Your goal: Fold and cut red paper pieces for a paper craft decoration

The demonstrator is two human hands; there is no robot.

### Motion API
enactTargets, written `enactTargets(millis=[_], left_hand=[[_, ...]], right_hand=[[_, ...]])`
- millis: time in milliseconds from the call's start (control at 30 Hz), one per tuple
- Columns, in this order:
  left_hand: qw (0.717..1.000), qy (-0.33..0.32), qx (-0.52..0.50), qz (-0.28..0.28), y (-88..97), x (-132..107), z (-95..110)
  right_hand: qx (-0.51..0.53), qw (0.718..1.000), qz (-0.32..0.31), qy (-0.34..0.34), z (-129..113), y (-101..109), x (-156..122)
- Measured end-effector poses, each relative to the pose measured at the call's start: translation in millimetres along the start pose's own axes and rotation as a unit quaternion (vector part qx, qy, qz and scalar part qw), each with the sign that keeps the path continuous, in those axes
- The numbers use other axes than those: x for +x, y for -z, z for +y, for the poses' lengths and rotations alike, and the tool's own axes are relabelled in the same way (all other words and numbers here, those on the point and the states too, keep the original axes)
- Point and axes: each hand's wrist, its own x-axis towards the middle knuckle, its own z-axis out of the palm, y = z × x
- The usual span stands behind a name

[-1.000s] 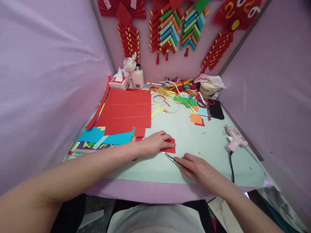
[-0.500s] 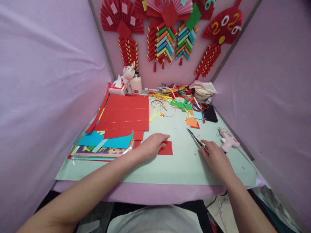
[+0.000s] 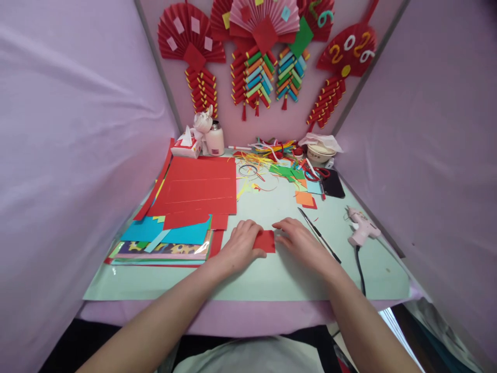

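Observation:
A small red paper rectangle point(image 3: 265, 242) lies flat on the pale green table mat between my two hands. My left hand point(image 3: 243, 242) curves round its left side, thumb by the near edge and fingers by the far edge, holding it. From the right, my right hand point(image 3: 297, 241) comes close to the paper's other side with thumb and fingers apart; whether it touches the paper I cannot tell. A slim craft knife point(image 3: 319, 234) with a dark blade end lies slantwise on the mat, just right of my right hand.
Large red sheets point(image 3: 202, 184) cover coloured papers at left. A pink glue gun point(image 3: 363, 226) with a black cord lies at right, before a black phone point(image 3: 333, 184). Green offcuts point(image 3: 287, 172), red-handled scissors point(image 3: 320, 174) and a bowl point(image 3: 320, 153) are farther back.
My right hand has let go of the craft knife, leaving it on the mat, and moved left to the red paper. My left hand has shifted slightly nearer, thumb at the near edge.

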Motion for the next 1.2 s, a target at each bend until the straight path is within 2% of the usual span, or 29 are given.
enactTargets(millis=[200,367,533,733,1100,1200], left_hand=[[1.0,0.018,-0.006,-0.02,3.1,-2.2,4.3],[0.999,0.025,-0.03,-0.008,3.9,-3.8,4.3],[0.999,0.019,-0.036,-0.015,5.0,-5.5,5.8],[0.997,0.055,-0.036,-0.028,6.6,-4.5,8.0],[0.997,0.072,-0.023,-0.034,8.7,0.0,7.4],[0.998,0.047,-0.028,-0.034,9.4,-1.1,5.9]], right_hand=[[0.018,0.999,-0.045,-0.021,0.2,-8.1,21.3],[0.036,0.997,-0.043,-0.055,-0.7,-13.5,27.2],[0.079,0.992,-0.052,-0.08,0.7,-12.5,28.3],[0.136,0.985,-0.062,-0.09,6.9,-13.5,27.8],[0.204,0.973,-0.076,-0.077,15.0,-15.8,28.3],[0.222,0.967,-0.08,-0.092,16.5,-15.4,27.2]])
